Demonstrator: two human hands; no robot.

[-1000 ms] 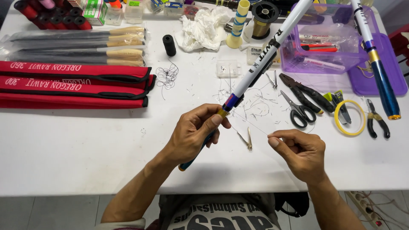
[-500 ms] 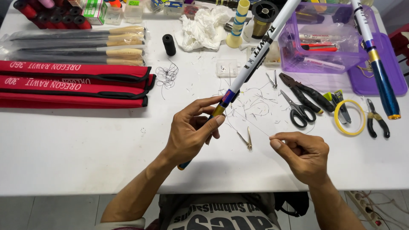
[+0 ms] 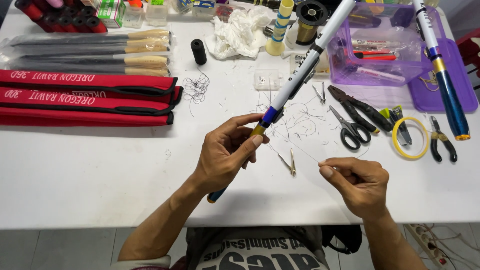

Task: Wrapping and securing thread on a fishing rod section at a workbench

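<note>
My left hand [image 3: 225, 152] is closed around a white fishing rod section [image 3: 305, 65] with a blue and gold band, which slants up to the right over the table. My right hand [image 3: 357, 182] pinches a thin thread [image 3: 300, 150] that runs taut up to the rod by my left fingertips. Small metal tweezers [image 3: 290, 162] lie on the white table [image 3: 100, 170] between my hands. Short thread clippings are scattered under the rod.
Red fabric rod cases [image 3: 85, 97] and bagged rods with wooden handles [image 3: 90, 50] lie at the left. Black scissors [image 3: 350, 130], pliers [image 3: 362, 110], a yellow tape ring [image 3: 410, 137] and a second blue rod [image 3: 442, 70] sit at the right by a purple tray [image 3: 390, 45].
My left hand shifted its fingers on the rod, and the rod tilted slightly steeper. My right hand stayed in place with the thread pulled taut.
</note>
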